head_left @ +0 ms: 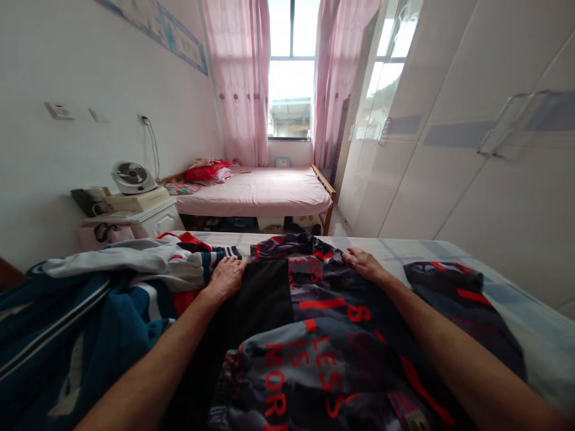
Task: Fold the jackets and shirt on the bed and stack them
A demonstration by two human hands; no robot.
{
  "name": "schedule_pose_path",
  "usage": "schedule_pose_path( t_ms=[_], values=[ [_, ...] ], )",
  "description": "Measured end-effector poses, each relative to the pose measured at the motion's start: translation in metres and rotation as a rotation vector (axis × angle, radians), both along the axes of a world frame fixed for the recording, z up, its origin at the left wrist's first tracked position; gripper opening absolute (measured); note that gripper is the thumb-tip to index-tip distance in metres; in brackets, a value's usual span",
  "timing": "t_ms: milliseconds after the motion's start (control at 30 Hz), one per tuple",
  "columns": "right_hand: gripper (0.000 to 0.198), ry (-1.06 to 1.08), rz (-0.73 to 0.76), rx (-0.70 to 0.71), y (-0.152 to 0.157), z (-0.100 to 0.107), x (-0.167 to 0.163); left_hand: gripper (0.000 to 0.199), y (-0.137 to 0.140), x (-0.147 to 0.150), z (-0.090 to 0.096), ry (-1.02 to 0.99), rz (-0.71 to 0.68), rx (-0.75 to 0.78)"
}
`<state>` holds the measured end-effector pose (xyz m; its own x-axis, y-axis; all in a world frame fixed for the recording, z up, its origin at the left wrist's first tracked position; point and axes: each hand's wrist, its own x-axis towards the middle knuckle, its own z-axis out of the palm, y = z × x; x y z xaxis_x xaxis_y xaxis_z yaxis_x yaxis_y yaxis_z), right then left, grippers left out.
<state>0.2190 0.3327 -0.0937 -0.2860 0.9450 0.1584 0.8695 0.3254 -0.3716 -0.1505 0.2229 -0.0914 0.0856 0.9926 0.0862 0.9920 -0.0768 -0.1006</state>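
Note:
A dark jacket (321, 347) lies spread over the bed in front of me, printed with red lettering and grey and black patches. Its collar end points away from me, and one sleeve is folded across the front. My left hand (227, 276) is closed on the jacket's upper left edge, fingers bent over the black cloth. At the upper right edge, my right hand (366, 263) pinches the cloth beside the collar. The other sleeve (462, 311) stretches out on the right, beyond my right forearm. The fingertips are partly hidden against the cloth.
A pile of blue, grey and orange clothes (112, 299) lies close by my left arm. Beneath everything is a checked bedsheet (422, 248). Farther off stand a pink-covered bed (269, 191), a fan (133, 176) on a cabinet, and a white wardrobe (453, 120) along the right.

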Motion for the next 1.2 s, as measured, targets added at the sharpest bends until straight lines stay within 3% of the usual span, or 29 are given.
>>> schedule_pose_path(
  t_ms=[200,267,333,433,600,800,900,1000,1100,1200],
  values=[
    [0.025,0.000,-0.031,-0.073,0.023,-0.007,-0.033,0.025,0.008,-0.001,0.000,0.056,0.089,0.012],
    [0.019,0.012,-0.079,-0.053,0.025,-0.002,-0.036,0.017,0.007,0.001,0.003,0.054,0.135,0.063],
    [0.022,0.047,-0.119,-0.009,0.023,0.007,-0.037,0.021,0.003,0.003,0.009,0.049,0.185,0.147],
    [0.030,0.119,-0.129,0.052,0.011,0.027,-0.030,0.031,-0.010,0.007,0.024,0.044,0.208,0.271],
    [0.029,0.238,0.010,0.082,-0.041,0.047,-0.001,0.025,-0.060,0.016,0.042,0.025,0.124,0.346],
    [0.020,0.236,0.272,-0.064,-0.119,0.008,0.040,0.025,-0.130,0.013,0.007,-0.018,-0.152,0.187],
    [0.018,0.208,0.263,-0.026,-0.138,-0.007,0.046,0.025,-0.140,0.008,-0.005,-0.023,-0.147,0.131],
    [0.021,0.192,0.224,0.040,-0.146,-0.008,0.046,0.028,-0.138,0.006,-0.001,0.011,-0.125,0.148],
    [0.025,0.100,0.285,-0.033,-0.148,-0.001,0.048,0.035,-0.137,0.006,0.010,0.020,-0.076,0.006],
    [0.030,0.061,0.187,-0.035,-0.141,0.012,0.044,0.031,-0.138,0.008,0.019,-0.088,0.016,-0.050]
  ],
)
